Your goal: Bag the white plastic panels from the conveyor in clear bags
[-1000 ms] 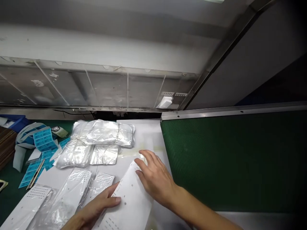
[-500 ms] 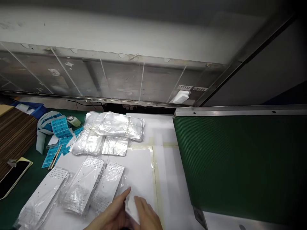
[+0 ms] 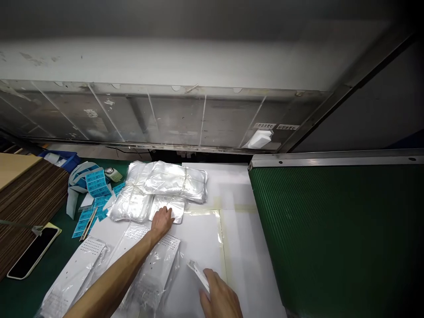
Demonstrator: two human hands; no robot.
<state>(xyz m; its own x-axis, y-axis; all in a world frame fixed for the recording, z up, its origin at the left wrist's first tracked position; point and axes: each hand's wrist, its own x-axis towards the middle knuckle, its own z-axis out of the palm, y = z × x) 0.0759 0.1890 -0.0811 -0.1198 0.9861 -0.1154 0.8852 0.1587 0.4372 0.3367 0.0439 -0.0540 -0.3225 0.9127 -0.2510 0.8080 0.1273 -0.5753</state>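
Observation:
My left hand [image 3: 162,221] reaches forward over the white work surface, its fingers curled and pressed onto the small pile of clear plastic bags [image 3: 178,210]. Whether one bag is separated from the pile cannot be seen. Near the front, my right hand [image 3: 222,295] is closed around a small white flat piece or stack [image 3: 198,274]; its lower part is hidden by the fingers. Left of that hand lie bagged white strips with rows of small dark marks: one bag [image 3: 159,269] close by, another bag [image 3: 135,232] partly under my left forearm, and a third bag [image 3: 79,271] farther left.
Larger bundles of clear bags [image 3: 177,180] lie behind the small pile. Blue label sheets [image 3: 96,183], a phone [image 3: 33,254] and a stack of brown boards [image 3: 33,194] are on the left. A green ribbed conveyor belt [image 3: 338,229] stands at the right.
My left hand has left the white piece and stretched forward to the small bags. The right hand keeps the piece, now slightly farther right. The whole view has shifted a little.

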